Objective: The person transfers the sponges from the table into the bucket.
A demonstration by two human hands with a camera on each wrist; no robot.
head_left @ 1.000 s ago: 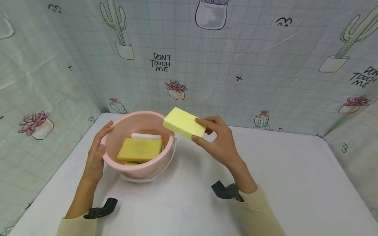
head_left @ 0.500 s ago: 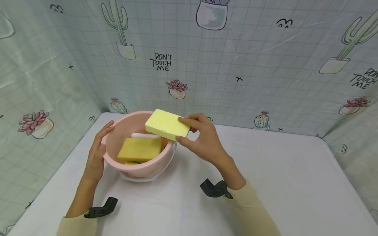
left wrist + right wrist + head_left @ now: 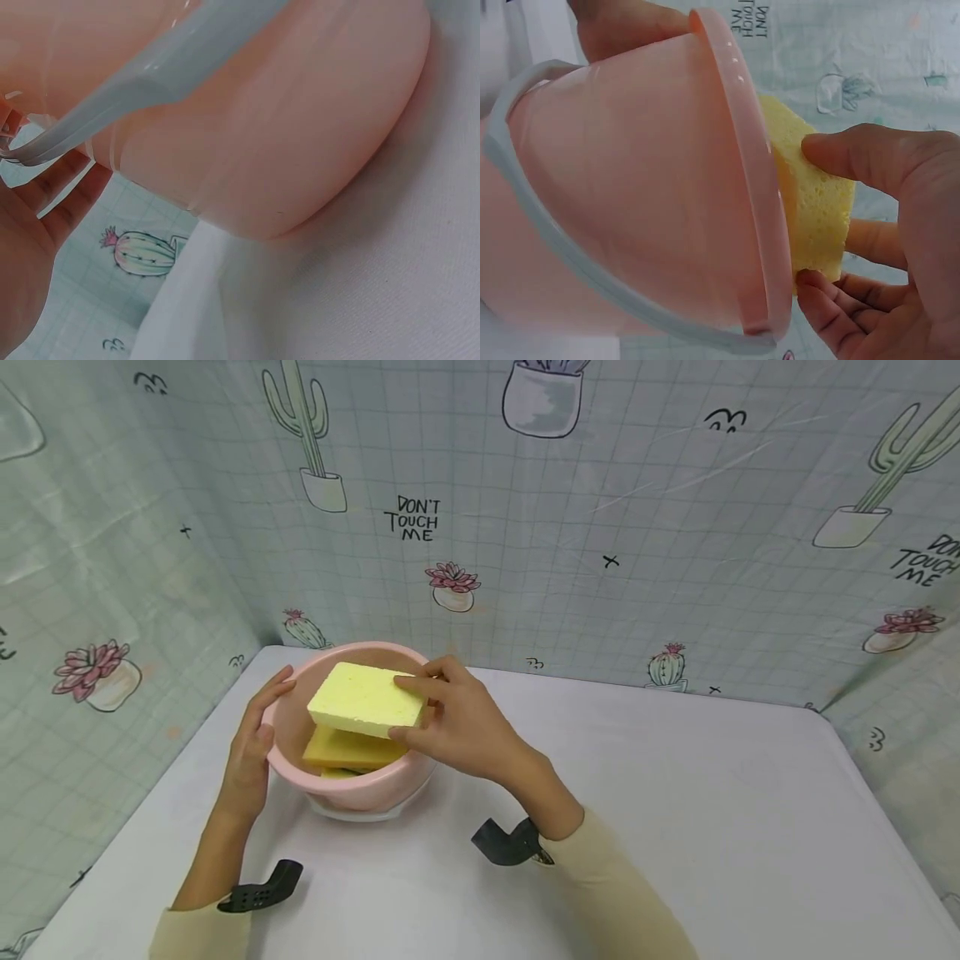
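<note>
A pale yellow sponge (image 3: 367, 697) is tilted over the mouth of a pink bucket (image 3: 337, 783). My right hand (image 3: 465, 722) pinches its right end, thumb on the near side and fingers across the top and far side. From the right wrist view, the porous sponge (image 3: 821, 202) shows just beyond the bucket's rim (image 3: 761, 195). My left hand (image 3: 251, 752) rests along the bucket's left side, its fingers extended at the rim. Inside the bucket lies a darker yellow sponge (image 3: 348, 750), partly hidden under the pale one, with another yellow piece beneath it.
The bucket stands at the back left of a white table (image 3: 675, 827). Its grey-white handle (image 3: 150, 86) hangs down on the near side. A cactus-printed cloth (image 3: 525, 568) rises behind the table and along both sides. Each wrist carries a black camera mount (image 3: 262, 887).
My right hand has carried the pale sponge leftward and slightly down, from beside the bucket's right rim to over its opening, covering the white item inside. My left hand stays at the bucket.
</note>
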